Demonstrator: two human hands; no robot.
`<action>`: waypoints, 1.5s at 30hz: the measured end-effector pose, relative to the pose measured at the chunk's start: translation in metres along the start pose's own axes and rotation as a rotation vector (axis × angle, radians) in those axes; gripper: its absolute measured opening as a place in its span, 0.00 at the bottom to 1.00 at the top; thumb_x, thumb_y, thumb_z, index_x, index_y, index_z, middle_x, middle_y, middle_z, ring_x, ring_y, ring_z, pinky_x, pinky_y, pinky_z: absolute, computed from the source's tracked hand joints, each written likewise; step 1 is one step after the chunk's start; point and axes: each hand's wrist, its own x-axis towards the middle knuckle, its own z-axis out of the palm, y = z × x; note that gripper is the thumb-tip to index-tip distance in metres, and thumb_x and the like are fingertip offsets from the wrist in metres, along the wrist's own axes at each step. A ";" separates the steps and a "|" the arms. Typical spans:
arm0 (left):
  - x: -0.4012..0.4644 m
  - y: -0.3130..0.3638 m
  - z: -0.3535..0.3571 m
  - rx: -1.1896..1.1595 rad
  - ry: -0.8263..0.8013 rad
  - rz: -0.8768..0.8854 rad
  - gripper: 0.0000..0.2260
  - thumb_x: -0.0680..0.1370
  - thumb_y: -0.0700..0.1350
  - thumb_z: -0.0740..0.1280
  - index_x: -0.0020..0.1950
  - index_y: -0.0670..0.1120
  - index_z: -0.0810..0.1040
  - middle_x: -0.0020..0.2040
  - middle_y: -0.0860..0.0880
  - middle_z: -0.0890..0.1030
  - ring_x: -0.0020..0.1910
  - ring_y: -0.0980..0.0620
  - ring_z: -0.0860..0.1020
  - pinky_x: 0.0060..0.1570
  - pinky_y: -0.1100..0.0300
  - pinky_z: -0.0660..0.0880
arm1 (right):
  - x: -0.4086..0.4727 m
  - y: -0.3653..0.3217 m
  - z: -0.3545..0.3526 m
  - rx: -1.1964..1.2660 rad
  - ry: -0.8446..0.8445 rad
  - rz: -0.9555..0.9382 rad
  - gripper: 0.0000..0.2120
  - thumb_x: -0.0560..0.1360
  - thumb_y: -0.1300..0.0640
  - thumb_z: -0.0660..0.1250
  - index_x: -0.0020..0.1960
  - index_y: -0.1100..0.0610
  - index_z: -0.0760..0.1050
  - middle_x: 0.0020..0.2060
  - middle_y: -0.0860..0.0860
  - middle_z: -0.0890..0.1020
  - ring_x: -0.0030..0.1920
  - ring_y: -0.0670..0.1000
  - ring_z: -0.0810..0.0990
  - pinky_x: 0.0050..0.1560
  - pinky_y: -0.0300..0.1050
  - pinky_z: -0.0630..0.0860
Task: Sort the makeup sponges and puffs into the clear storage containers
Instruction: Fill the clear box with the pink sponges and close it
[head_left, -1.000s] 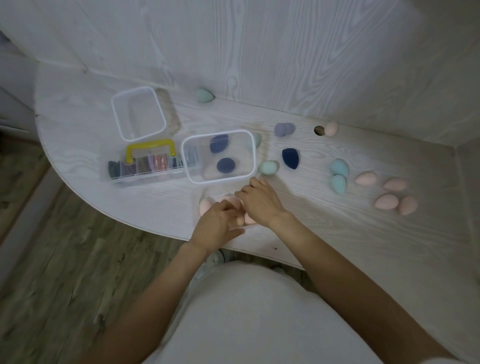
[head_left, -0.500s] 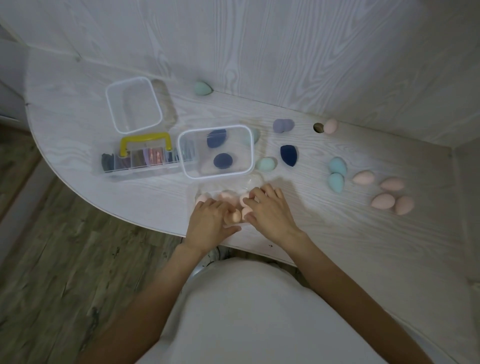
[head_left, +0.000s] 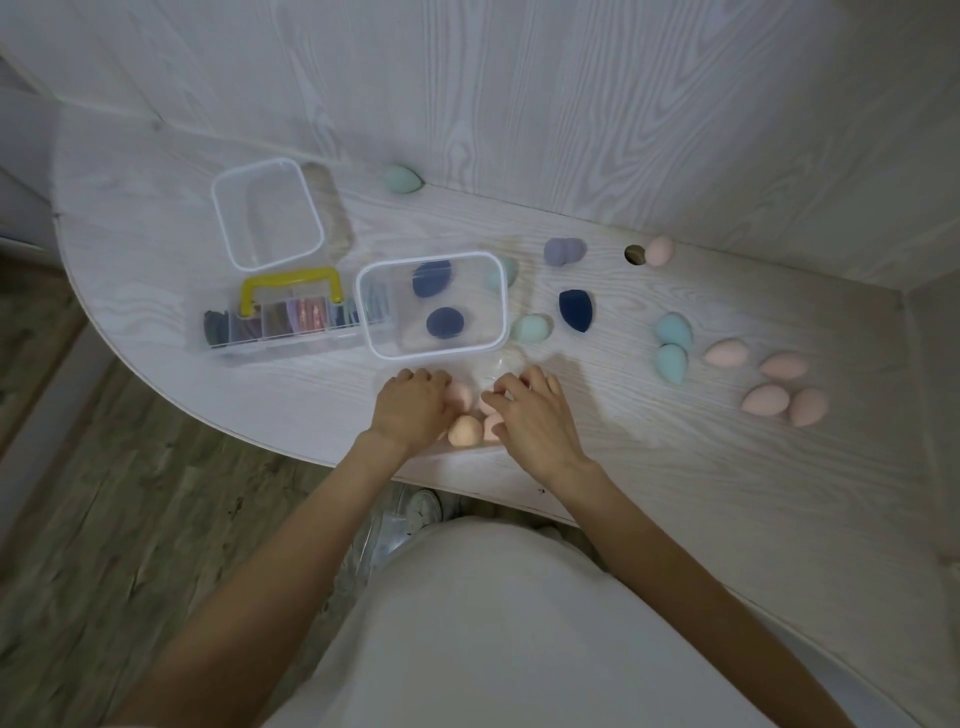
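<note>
- Left hand (head_left: 413, 408) and right hand (head_left: 530, 415) both sit over a small cluster of peach egg-shaped foam sponges (head_left: 465, 431) near the front edge of the pale wood-grain table (head_left: 675, 467).
- Left hand: fingers curled down against the cluster, touching one sponge; whether it actually grips one, cannot tell.
- Right hand: fingers curled over the sponges on its side; a real pinch can't be confirmed either.
- There may be a clear container around the cluster; too faint to say.
- Clear rectangular plastic container with white rim (head_left: 434, 306) stands just beyond the hands, two dark navy sponges (head_left: 441, 322) inside.
- Second clear rectangular container (head_left: 267, 213) further back left, looks empty.
- Clear compartment case with yellow handle (head_left: 291, 317) beside the near container, holds dark small items.
- Loose on the table: mint sponges (head_left: 672, 345), four peach sponges (head_left: 766, 379) far right, lavender sponge (head_left: 563, 252), navy sponge (head_left: 575, 310).
- Step judged: gathering the peach group for one container; sorting is early, most sponges are out.
- Next move calls for a firm grasp of soft, rolling pieces, then a short lift into a container without scattering the rest.
</note>
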 end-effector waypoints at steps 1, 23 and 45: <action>-0.001 0.001 0.001 -0.040 0.022 -0.011 0.15 0.78 0.49 0.60 0.61 0.44 0.73 0.54 0.43 0.78 0.51 0.43 0.75 0.49 0.53 0.70 | 0.000 0.000 0.000 0.000 -0.001 0.002 0.13 0.75 0.57 0.64 0.59 0.54 0.76 0.56 0.50 0.76 0.55 0.56 0.69 0.53 0.47 0.63; -0.030 0.021 0.019 -0.077 -0.060 0.251 0.49 0.63 0.71 0.66 0.76 0.48 0.54 0.75 0.50 0.59 0.72 0.49 0.59 0.68 0.49 0.60 | -0.008 0.009 0.008 0.209 0.021 0.127 0.27 0.75 0.55 0.64 0.72 0.52 0.61 0.63 0.47 0.76 0.61 0.52 0.66 0.59 0.45 0.60; -0.010 0.089 0.034 -0.036 0.112 0.311 0.36 0.64 0.56 0.75 0.70 0.51 0.67 0.64 0.51 0.74 0.61 0.45 0.71 0.56 0.47 0.71 | -0.059 0.253 -0.009 0.076 0.172 0.508 0.30 0.69 0.73 0.61 0.69 0.55 0.68 0.67 0.54 0.71 0.67 0.60 0.63 0.65 0.53 0.62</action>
